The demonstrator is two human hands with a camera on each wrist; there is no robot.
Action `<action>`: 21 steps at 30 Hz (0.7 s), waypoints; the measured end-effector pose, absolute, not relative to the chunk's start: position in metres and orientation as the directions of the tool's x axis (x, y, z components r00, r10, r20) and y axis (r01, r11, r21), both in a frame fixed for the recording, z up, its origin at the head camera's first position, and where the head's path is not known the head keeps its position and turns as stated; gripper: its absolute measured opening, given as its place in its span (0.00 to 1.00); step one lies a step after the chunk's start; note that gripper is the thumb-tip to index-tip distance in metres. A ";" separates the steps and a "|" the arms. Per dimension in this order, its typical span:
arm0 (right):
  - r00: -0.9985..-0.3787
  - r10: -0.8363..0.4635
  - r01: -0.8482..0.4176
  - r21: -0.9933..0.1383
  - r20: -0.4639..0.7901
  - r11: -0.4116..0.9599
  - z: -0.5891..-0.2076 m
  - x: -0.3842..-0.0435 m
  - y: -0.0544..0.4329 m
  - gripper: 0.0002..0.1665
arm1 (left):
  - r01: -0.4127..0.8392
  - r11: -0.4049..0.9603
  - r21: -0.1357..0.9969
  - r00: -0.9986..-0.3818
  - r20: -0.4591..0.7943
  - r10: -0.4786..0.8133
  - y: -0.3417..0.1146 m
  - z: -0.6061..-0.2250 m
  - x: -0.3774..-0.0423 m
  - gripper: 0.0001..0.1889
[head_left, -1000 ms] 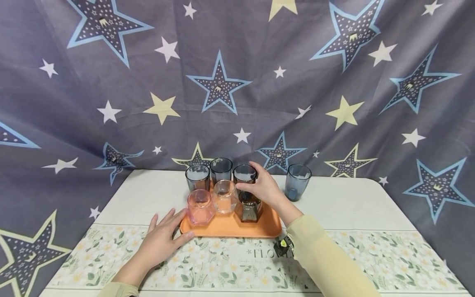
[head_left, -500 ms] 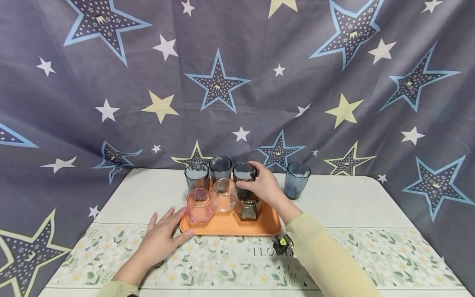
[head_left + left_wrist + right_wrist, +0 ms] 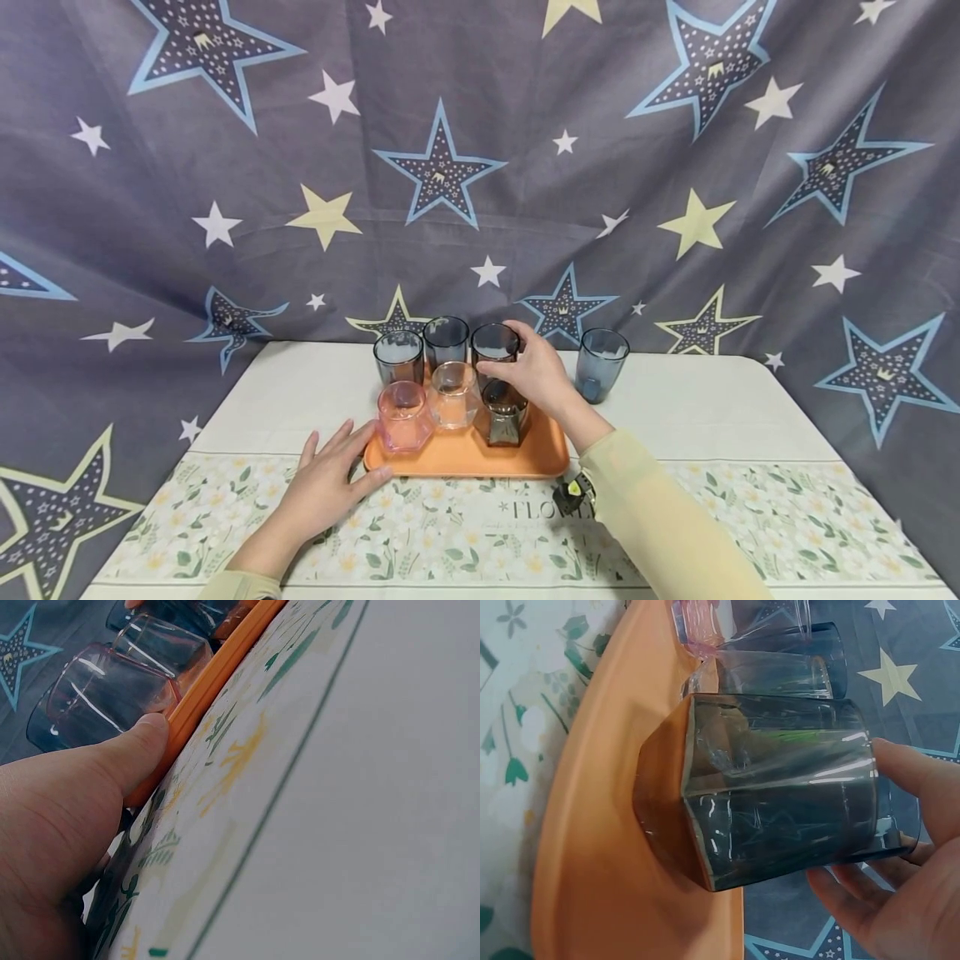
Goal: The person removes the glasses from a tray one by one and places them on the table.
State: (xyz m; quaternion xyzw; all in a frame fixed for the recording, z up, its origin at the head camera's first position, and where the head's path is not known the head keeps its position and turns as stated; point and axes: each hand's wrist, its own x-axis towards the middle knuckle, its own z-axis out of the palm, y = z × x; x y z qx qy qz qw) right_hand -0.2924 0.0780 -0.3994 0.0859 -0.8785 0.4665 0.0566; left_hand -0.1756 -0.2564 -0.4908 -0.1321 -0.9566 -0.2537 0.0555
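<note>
An orange tray carries two rows of drinking glasses. In front stand a pink glass, a clear glass and a smoky grey glass with a faceted base. My right hand grips a blue glass at the back right of the tray, thumb on the near side, fingers around the far side. In the right wrist view the smoky grey glass hides much of it. My left hand rests at the tray's left end, its thumb against the orange rim.
Two more blue glasses, one at the back left and one at the back middle, share the tray. Another blue glass stands on the white table right of the tray. A starry curtain hangs behind.
The right hand's fingers shift very slightly at the blue glass's rim, and that glass appears a touch higher. The left hand, tray and other glasses keep their places.
</note>
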 end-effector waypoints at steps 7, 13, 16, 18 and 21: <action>-0.979 -0.082 -0.201 -0.800 0.188 0.565 -0.390 -0.289 0.080 0.56 | 0.285 0.837 0.467 -0.958 0.179 0.226 -0.257 -0.491 -0.175 0.44; -0.969 -0.092 -0.239 -0.787 0.228 0.569 -0.380 -0.285 0.085 0.55 | 0.283 0.836 0.471 -0.958 0.180 0.223 -0.256 -0.490 -0.175 0.44; -0.969 -0.093 -0.242 -0.788 0.231 0.566 -0.375 -0.284 0.088 0.55 | 0.282 0.836 0.470 -0.958 0.180 0.222 -0.256 -0.490 -0.175 0.44; -0.968 -0.093 -0.245 -0.787 0.234 0.567 -0.372 -0.284 0.090 0.56 | 0.281 0.838 0.468 -0.959 0.179 0.222 -0.256 -0.490 -0.175 0.44; -0.965 -0.096 -0.253 -0.783 0.243 0.568 -0.367 -0.282 0.094 0.55 | 0.279 0.839 0.468 -0.959 0.177 0.221 -0.256 -0.491 -0.175 0.44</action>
